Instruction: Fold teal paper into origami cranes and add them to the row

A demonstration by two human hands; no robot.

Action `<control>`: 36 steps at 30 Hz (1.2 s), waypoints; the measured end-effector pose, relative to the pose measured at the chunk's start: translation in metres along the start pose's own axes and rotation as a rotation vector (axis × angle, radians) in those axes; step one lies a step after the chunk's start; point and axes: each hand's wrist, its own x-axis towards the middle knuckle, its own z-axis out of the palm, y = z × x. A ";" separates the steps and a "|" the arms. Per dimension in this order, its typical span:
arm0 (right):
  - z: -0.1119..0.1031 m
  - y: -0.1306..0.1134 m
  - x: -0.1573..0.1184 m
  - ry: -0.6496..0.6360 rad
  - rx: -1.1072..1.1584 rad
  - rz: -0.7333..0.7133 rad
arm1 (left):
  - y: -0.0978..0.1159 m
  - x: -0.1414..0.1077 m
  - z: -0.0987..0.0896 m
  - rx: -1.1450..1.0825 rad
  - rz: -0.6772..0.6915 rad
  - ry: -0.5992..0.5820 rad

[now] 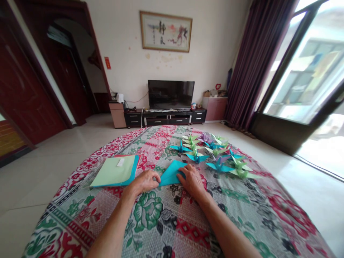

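Observation:
A sheet of blue origami paper, partly folded, lies on the flowered tablecloth in front of me. The fingers of my left hand are closed in a pinch at its left corner. At the right edge, my right hand has its fingers bent over the paper and its thumb against it, covering that side. To the left is a stack of square paper, pale green on top with blue and red edges showing below. A small white slip rests on the stack.
Several folded paper cranes in blue, green and purple stand to the right, among them a blue crane near my right hand. The round table's tablecloth is patterned. Beyond stand a television and a low cabinet.

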 end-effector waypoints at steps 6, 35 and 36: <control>0.000 0.000 0.000 0.009 0.004 0.025 | -0.005 0.001 0.004 0.000 0.029 -0.002; 0.005 0.003 -0.002 0.089 0.069 0.086 | -0.010 0.003 0.003 -0.026 0.101 -0.048; 0.005 0.003 -0.002 0.084 0.062 0.079 | -0.010 0.003 0.003 -0.031 0.102 -0.046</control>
